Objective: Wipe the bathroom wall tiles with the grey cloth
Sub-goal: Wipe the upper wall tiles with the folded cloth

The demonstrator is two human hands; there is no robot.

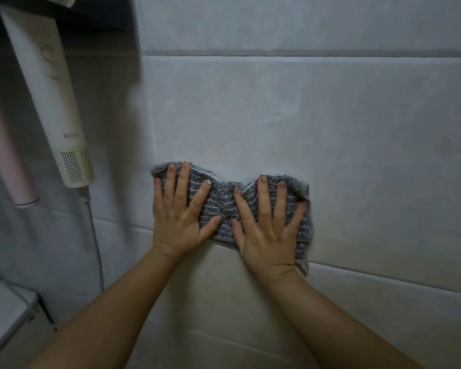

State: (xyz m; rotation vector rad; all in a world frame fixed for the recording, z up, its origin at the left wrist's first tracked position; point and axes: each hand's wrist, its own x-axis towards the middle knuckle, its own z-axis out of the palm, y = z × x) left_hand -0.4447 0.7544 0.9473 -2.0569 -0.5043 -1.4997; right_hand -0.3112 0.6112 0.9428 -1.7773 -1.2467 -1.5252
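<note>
A grey knitted cloth (222,202) lies flat against the pale wall tiles (277,115), spread wide across the lower part of a large tile. My left hand (180,217) presses its left half with fingers spread. My right hand (270,225) presses its right half the same way, and the cloth's right edge hangs loose past the little finger. Both palms are flat on the cloth, thumbs nearly meeting in the middle.
A white hair dryer (51,102) hangs at the left with its cord (97,249) trailing down. A pink tube-shaped item (3,155) hangs beside it. A dark shelf (91,14) is above. A white surface edge (8,315) sits at the lower left.
</note>
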